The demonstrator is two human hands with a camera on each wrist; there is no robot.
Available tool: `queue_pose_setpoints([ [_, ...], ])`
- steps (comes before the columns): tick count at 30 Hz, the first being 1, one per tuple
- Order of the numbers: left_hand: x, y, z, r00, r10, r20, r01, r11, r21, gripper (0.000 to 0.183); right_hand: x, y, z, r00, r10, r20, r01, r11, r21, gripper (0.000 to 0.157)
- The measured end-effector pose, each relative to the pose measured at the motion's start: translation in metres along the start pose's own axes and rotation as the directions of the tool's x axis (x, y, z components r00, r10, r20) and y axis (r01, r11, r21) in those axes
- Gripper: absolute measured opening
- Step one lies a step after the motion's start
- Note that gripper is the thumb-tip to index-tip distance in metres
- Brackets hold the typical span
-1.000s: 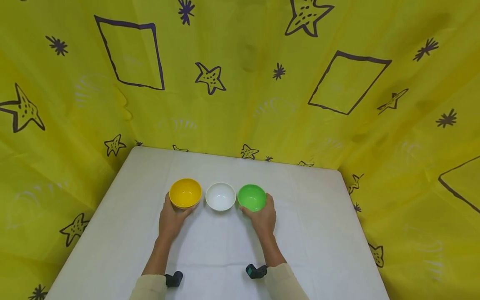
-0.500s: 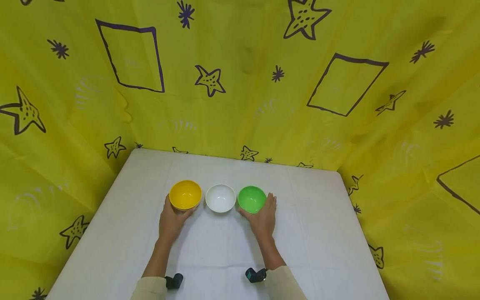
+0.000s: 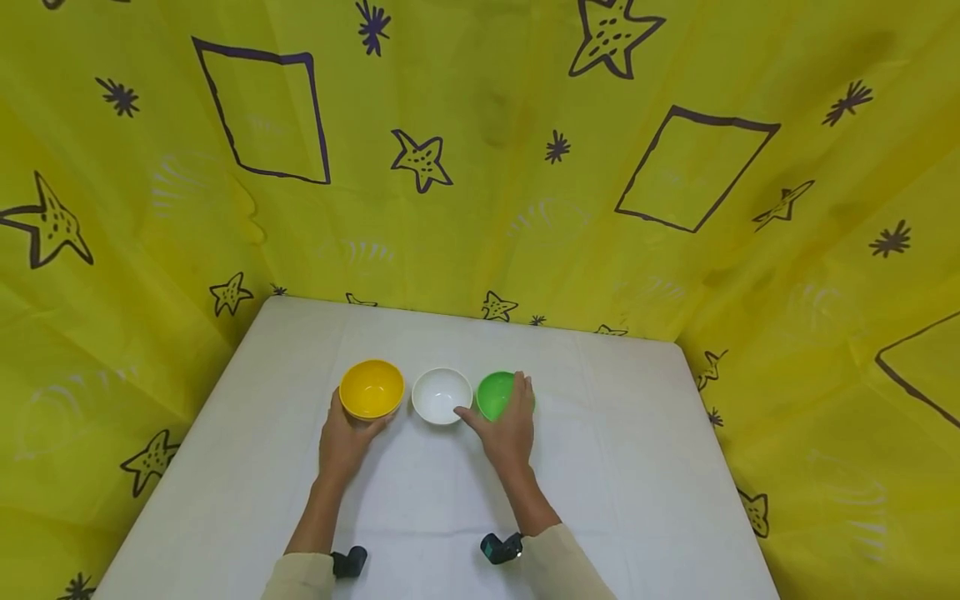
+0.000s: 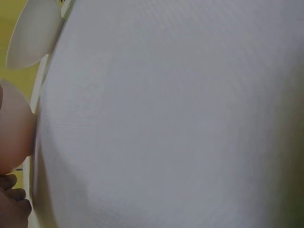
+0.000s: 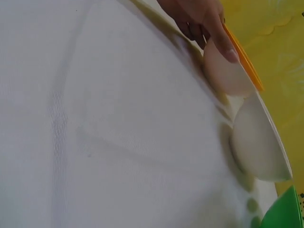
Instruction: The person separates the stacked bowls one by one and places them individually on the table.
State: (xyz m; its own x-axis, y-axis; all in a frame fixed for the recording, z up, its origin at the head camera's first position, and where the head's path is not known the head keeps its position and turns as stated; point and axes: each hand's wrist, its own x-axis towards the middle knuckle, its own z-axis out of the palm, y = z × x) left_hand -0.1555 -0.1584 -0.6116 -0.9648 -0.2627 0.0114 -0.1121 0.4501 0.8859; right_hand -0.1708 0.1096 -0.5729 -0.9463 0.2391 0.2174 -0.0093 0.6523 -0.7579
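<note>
Three bowls stand in a row on the white-covered table. At the left is the yellow bowl [image 3: 372, 388], whose outside looks pale in the right wrist view. My left hand [image 3: 345, 443] holds it by its near side, with the thumb [image 5: 231, 53] against the wall. The white bowl [image 3: 441, 395] sits in the middle. At the right is the green bowl [image 3: 493, 395], its right part hidden behind my right hand [image 3: 508, 433]. That hand hovers with fingers extended and the thumb pointing towards the white bowl; whether it touches a bowl is unclear.
The table [image 3: 442, 517] is covered in white cloth. A yellow curtain [image 3: 480, 233] with drawn stars and frames hangs around its back and sides. Small dark devices sit on both wrists, such as the right wrist camera [image 3: 500, 548].
My right hand has come off the green bowl's right side and moved left, partly in front of it. The left hand stays on the yellow bowl. The bowls have not visibly moved.
</note>
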Motion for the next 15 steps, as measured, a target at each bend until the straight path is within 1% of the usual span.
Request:
queue_pose_setpoints([
  [5,0.000,0.000,0.000,1.000,-0.002,-0.002,0.002,1.000,-0.003,0.103,-0.002,-0.015,0.011,0.998,-0.037,0.042,0.037,0.999,0.012,0.125],
  [8,-0.001,0.000,0.000,1.000,-0.002,-0.007,0.002,1.000,-0.005,0.103,-0.002,-0.023,0.018,0.996,-0.064,0.070,0.065,0.998,-0.011,0.128],
  [11,0.000,0.000,0.000,1.000,0.009,-0.011,-0.009,1.000,-0.005,0.102,-0.001,-0.031,0.025,0.991,-0.094,0.093,0.099,0.993,-0.059,0.131],
  [15,0.000,-0.002,0.001,1.000,0.017,-0.018,-0.017,1.000,0.001,0.101,-0.001,-0.040,0.033,0.985,-0.133,0.106,0.143,0.985,-0.091,0.130],
])
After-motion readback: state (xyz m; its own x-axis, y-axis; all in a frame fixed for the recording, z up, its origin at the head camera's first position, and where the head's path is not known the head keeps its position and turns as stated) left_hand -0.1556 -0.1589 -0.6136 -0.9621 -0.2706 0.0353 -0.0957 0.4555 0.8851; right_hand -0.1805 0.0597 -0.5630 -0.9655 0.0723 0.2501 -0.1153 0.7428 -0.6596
